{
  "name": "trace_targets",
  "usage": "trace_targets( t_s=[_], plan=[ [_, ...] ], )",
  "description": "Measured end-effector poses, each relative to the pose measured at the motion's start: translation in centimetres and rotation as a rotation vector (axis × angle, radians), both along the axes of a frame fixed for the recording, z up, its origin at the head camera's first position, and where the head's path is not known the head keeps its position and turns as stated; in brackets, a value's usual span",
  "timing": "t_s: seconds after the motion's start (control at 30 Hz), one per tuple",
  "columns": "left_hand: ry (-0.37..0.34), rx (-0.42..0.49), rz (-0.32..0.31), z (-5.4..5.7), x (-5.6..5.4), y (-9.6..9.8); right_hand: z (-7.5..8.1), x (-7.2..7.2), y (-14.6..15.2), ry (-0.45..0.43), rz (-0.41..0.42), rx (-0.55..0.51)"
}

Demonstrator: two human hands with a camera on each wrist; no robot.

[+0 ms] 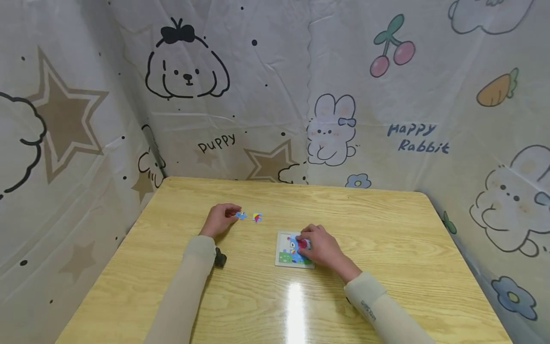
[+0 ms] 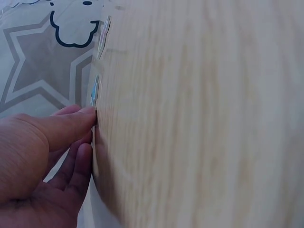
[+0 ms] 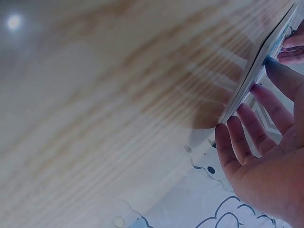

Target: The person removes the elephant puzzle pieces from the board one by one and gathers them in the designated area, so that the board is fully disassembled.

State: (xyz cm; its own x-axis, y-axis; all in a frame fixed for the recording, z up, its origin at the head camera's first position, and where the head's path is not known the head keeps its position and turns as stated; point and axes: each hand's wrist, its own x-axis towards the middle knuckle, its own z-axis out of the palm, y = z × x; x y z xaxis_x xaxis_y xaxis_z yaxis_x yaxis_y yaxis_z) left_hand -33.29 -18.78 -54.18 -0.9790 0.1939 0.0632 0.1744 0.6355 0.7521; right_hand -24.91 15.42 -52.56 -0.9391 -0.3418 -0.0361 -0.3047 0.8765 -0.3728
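On the left half of the table, my left hand point(image 1: 220, 220) pinches the near edge of a small blue jigsaw piece point(image 1: 241, 216) between thumb and fingers. Just right of it lies a second jigsaw piece point(image 1: 257, 217) with red and yellow on it. In the left wrist view both show edge-on, low against the tabletop. My right hand point(image 1: 320, 243) reaches over a puzzle board point(image 1: 283, 235) with a pale frame, its fingertips resting on the blue and red picture. The hand covers the board's right part. From the right wrist, spread fingers point(image 3: 270, 107) touch the board's face and edge.
The wood-grain table point(image 1: 386, 224) has a rounded back corner at the right. A curtain point(image 1: 266, 86) printed with cartoon animals hangs round its back and sides. A small black object point(image 1: 220, 258) sits at the left wrist. Light glares on the tabletop at the front.
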Motion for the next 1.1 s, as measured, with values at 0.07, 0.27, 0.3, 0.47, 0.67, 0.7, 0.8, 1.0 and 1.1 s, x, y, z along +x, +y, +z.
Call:
trace_targets(
  t_s=[0.07,0.27,0.3,0.47,0.67,0.7,0.8,1.0,1.1],
  plan=[
    [0.001,-0.001,0.003,0.0,0.1,0.0,0.0,0.0,0.0,-0.001,-0.001,0.001],
    [0.007,0.015,0.002,0.1,0.1,0.0,0.2,0.0,0.0,-0.004,-0.004,0.001],
    [0.008,0.015,0.001,0.1,0.1,0.0,0.2,0.0,0.0,-0.005,-0.004,0.001],
    [0.002,0.01,0.005,0.1,0.3,0.1,-0.1,-0.1,0.0,0.005,0.002,0.009],
    [0.074,0.029,0.015,0.7,1.2,0.9,-0.4,-0.3,0.1,0.021,0.01,0.016],
    [0.082,0.04,0.012,0.8,1.5,1.2,-0.4,-0.3,0.1,0.021,0.01,0.015],
    [0.082,0.073,-0.022,1.4,2.3,2.3,-0.3,-0.3,0.1,0.017,0.009,0.009],
    [0.023,0.094,-0.13,2.1,4.5,5.2,-0.1,-0.1,0.1,0.006,0.002,0.012],
    [0.024,0.079,-0.194,2.1,5.6,6.3,-0.2,-0.1,0.0,0.006,0.004,0.01]
  ],
)
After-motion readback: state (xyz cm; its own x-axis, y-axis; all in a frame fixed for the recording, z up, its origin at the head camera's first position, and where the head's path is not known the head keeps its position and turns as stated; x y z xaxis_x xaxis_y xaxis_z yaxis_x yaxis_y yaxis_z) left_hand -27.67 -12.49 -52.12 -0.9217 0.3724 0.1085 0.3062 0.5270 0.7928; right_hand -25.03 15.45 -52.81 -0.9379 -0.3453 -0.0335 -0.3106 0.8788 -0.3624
